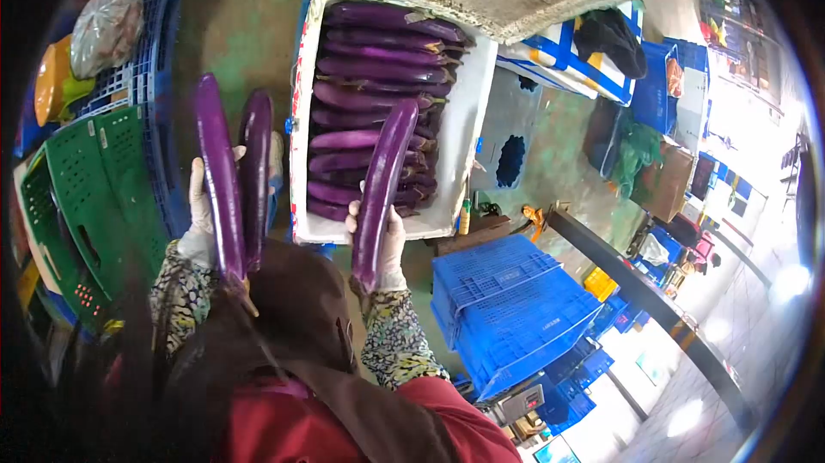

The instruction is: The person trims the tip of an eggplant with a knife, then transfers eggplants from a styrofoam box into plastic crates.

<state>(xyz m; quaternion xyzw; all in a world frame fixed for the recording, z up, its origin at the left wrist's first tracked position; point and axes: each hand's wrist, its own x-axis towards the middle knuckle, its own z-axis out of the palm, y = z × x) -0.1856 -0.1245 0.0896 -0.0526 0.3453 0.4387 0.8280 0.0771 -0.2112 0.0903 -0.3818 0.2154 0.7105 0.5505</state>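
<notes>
Eggplants (378, 100) already lie lined up in the white box (470, 111); three are outside the rows: left fingers (198, 181) grip two, right fingers (395, 224) one.

No text, label or number is clear enough to read.

Left: green crate (116, 192), 1 clear bag (108, 21), contents unclear; right: blue crate (511, 308).

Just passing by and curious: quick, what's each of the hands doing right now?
Left hand: closed, holding two eggplants.
Right hand: closed, holding one eggplant.
</notes>
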